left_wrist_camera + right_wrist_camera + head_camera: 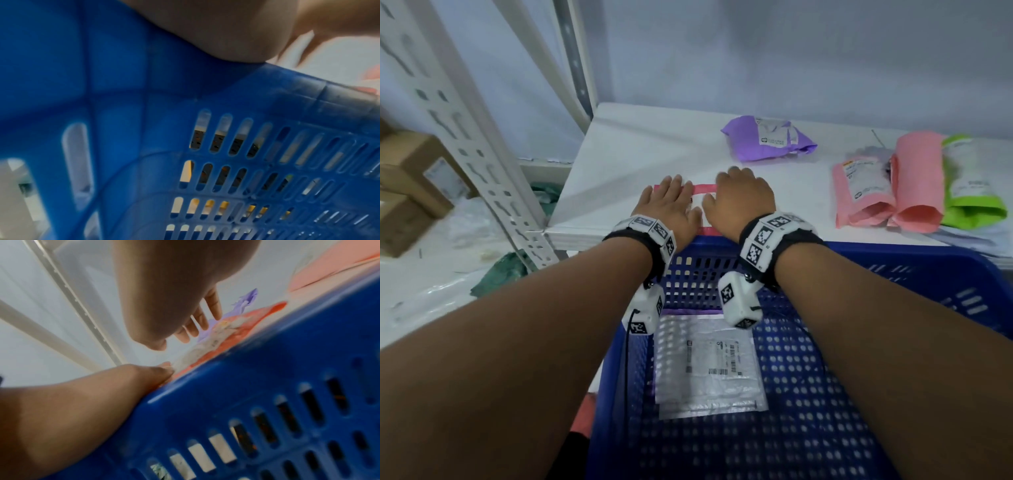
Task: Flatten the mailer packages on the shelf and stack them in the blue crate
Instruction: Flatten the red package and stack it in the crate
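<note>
A pink mailer (pixel 704 190) with a white label lies flat on the white shelf (pixel 640 150), close to its front edge. My left hand (pixel 669 202) presses on its left part with straight fingers. My right hand (pixel 743 197) rests on its right part, and in the right wrist view its fingers (pixel 205 318) are straight over the pink mailer (pixel 252 321). Both wrists reach over the far rim of the blue crate (pixel 893 253). Inside the crate a white bubble mailer (pixel 705 370) lies flat on a purple one (pixel 685 311).
Further back on the shelf sits a crumpled purple mailer (pixel 770 138). At the right lie two pink mailers (pixel 863 192) (pixel 917 181) and a green one (pixel 972 181). A slotted shelf upright (pixel 465 130) and cardboard boxes (pixel 410 178) stand at the left.
</note>
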